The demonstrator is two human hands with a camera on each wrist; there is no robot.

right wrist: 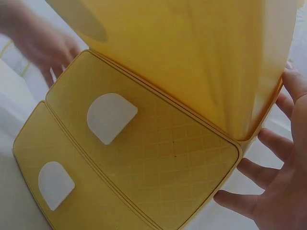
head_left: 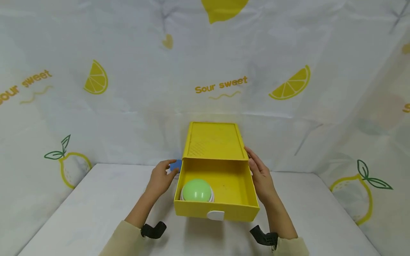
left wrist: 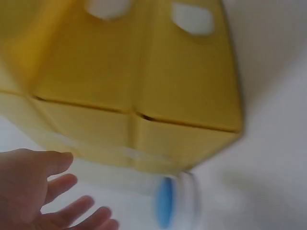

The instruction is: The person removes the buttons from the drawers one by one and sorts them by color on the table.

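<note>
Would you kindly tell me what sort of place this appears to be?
Probably a small tabletop recording booth rather than an ordinary room: a white-covered table, lemon-print sheeting rising behind it and at both sides, and black devices worn at both wrists.

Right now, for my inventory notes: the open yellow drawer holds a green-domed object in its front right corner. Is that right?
Not quite: in the head view, the open yellow drawer holds the green-domed object in its front left corner, not the right.
</note>
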